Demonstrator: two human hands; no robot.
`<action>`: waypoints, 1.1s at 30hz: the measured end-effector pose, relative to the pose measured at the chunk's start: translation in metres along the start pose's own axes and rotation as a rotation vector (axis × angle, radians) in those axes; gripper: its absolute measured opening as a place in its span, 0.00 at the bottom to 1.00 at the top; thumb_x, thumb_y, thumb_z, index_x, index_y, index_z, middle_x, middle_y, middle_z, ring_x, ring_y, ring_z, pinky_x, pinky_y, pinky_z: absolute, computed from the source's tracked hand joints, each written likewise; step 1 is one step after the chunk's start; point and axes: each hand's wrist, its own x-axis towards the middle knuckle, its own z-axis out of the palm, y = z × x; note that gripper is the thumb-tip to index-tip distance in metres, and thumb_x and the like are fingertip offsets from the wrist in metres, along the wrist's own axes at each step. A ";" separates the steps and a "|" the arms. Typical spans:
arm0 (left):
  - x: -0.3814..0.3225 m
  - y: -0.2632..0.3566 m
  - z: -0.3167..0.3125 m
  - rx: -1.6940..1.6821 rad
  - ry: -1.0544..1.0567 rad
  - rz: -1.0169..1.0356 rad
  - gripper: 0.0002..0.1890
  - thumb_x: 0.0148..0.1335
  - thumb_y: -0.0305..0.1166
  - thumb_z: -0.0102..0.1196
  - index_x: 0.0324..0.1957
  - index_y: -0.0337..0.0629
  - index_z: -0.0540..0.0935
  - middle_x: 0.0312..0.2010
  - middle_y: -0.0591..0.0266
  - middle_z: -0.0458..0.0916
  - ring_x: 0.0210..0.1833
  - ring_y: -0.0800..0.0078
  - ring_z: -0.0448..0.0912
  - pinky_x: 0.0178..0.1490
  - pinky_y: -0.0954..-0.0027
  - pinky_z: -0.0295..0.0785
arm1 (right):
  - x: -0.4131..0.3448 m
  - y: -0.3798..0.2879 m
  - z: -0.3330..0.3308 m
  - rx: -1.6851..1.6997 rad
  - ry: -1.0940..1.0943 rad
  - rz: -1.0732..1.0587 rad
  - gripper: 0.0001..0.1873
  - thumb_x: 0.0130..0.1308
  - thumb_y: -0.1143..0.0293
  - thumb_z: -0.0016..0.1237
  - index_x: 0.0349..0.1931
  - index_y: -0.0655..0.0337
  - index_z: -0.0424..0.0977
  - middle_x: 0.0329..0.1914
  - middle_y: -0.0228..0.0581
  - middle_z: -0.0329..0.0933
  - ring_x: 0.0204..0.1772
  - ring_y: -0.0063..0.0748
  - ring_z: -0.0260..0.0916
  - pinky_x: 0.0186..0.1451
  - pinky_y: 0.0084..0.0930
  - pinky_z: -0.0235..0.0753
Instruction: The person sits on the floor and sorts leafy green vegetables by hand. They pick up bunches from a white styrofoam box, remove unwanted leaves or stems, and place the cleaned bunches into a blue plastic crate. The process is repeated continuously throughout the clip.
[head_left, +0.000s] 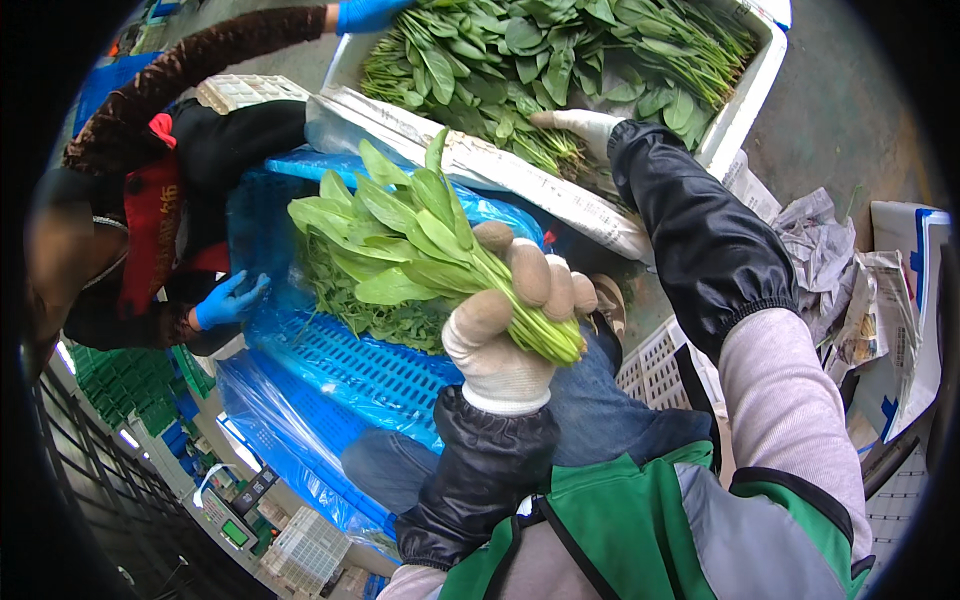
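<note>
My left hand (517, 322), in a white knit glove with tan coated fingers, is closed around the stems of a bunch of leafy greens (420, 232). The leaves point up and left, above a blue plastic crate (375, 375) lined with clear film and holding smaller loose greens (390, 319). My right hand (581, 124), gloved alike, reaches over the near wall of a white foam box (742, 112) filled with bunched leafy greens (555, 52). Its fingers touch the stems and leaves there; whether they grip any is hidden.
At the left a co-worker (150, 195) in blue gloves has one hand at the foam box and the other beside the blue crate. Crumpled newspaper (817, 240) and a white foam panel (919, 322) lie at right. A white slotted crate (656, 367) stands by my leg.
</note>
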 end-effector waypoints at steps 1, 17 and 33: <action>0.000 0.000 0.000 0.009 -0.008 0.000 0.28 0.51 0.32 0.64 0.55 0.43 0.71 0.27 0.61 0.73 0.27 0.65 0.70 0.38 0.54 0.71 | 0.001 0.002 0.000 0.019 -0.051 -0.014 0.18 0.62 0.60 0.56 0.44 0.65 0.77 0.38 0.41 0.82 0.35 0.29 0.80 0.42 0.23 0.80; 0.005 -0.003 -0.004 -0.030 -0.069 -0.029 0.28 0.52 0.33 0.63 0.57 0.43 0.71 0.30 0.59 0.75 0.30 0.64 0.72 0.40 0.54 0.70 | 0.016 0.000 -0.001 -0.217 0.011 -0.184 0.09 0.55 0.72 0.60 0.34 0.68 0.79 0.31 0.40 0.82 0.29 0.29 0.79 0.37 0.24 0.80; 0.134 0.063 -0.060 1.066 0.331 -0.253 0.15 0.55 0.26 0.58 0.44 0.28 0.78 0.44 0.55 0.79 0.45 0.59 0.80 0.43 0.62 0.78 | -0.023 -0.006 -0.004 0.017 -0.087 -0.089 0.13 0.55 0.67 0.58 0.39 0.64 0.79 0.36 0.41 0.82 0.35 0.31 0.80 0.42 0.26 0.80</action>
